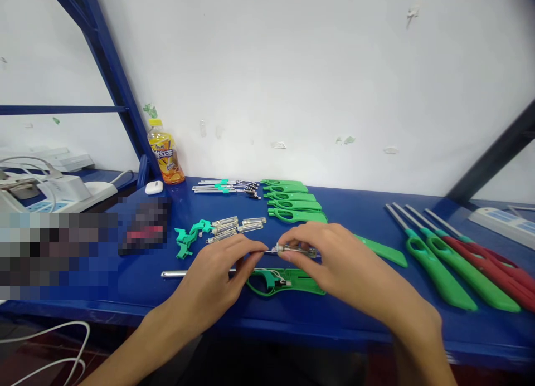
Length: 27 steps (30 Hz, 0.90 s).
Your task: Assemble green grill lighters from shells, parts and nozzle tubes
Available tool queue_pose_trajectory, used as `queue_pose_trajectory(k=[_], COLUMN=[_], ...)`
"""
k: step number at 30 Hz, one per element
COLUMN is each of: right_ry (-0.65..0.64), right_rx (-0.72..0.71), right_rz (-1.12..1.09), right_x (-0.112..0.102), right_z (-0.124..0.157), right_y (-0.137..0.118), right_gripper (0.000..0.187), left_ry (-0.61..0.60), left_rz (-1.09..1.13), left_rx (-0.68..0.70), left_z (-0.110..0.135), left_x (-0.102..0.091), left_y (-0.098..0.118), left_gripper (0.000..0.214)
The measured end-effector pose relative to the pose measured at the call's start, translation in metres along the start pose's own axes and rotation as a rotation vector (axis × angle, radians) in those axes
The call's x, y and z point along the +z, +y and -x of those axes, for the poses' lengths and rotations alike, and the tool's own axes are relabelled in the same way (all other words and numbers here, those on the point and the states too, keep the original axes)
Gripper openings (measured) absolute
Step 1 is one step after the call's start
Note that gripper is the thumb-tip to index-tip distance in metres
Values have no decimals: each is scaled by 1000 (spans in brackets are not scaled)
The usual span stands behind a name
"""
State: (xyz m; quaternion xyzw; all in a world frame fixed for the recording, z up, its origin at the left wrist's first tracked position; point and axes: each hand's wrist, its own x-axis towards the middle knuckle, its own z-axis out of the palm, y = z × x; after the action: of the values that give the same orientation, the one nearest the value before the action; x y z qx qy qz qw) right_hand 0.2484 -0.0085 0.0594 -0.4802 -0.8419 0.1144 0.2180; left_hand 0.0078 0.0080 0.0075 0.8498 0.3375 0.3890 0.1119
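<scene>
My left hand (217, 274) and my right hand (334, 263) meet over the blue bench, both pinching a small clear gas tank part (295, 250) with a thin tube between them. Just below lies an open green lighter half-shell (288, 281) with wires inside and a metal tube (188, 273) sticking out to the left. A green cover piece (384, 251) lies right of my right hand.
Clear tank parts (234, 227), green triggers (190, 237), metal tubes with wires (225, 186) and green handle shells (292, 203) lie behind my hands. Finished green and red long lighters (460, 263) lie at right. An orange drink bottle (165, 152) stands by the wall.
</scene>
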Motion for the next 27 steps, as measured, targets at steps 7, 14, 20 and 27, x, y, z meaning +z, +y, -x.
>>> queue_pose_trajectory(k=[7,14,20,27], right_ry=[14,4,6,-10], right_rx=[-48,-50,-58,-46], right_rz=[22,-1,-6,-7], right_x=[0,-1,-2,-2], right_z=[2,1,1,0], right_y=[-1,-5,-7,-9], right_gripper=[19,18,18,18], left_ry=[-6,-19,-23,-32], left_rz=[7,14,-4,-13], left_rx=[0,-14,-9,-15], left_z=[-2,-2,-1,0], left_x=[0,0,0,0], left_y=[1,4,4,4], left_gripper=[22,23,22,22])
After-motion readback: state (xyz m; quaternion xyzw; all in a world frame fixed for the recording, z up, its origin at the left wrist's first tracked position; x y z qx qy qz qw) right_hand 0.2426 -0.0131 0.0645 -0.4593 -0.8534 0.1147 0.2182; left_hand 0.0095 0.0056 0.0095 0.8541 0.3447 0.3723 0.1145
